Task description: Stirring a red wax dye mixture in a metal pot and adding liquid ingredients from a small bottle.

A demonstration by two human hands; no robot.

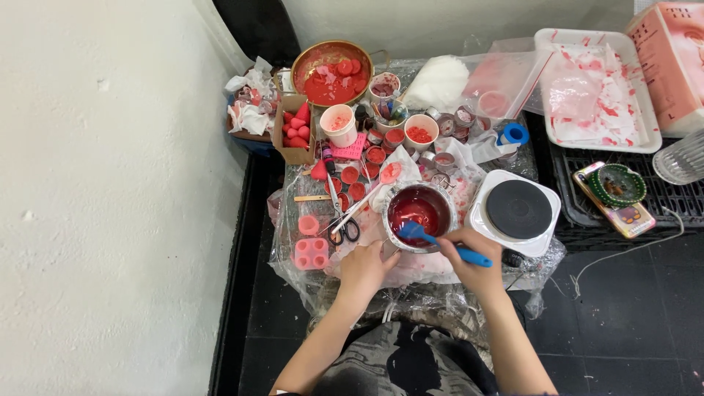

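Metal pot (440, 199) holds red liquid, seemingly.

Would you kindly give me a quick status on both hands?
Left hand steadying pot. Right hand gripping blue spatula, tip in red liquid. Hot plate close right.

pink box (671, 62) cut off at right edge, glass jar (682, 158) partly out of frame

The metal pot (419, 208) sits at the table's near middle, the hotplate (518, 210) just to its right. Scissors (340, 220) lie to its left, the silicone mould (311, 252) further left. A brass bowl (331, 72) stands behind, a tray (601, 92) at the far right.
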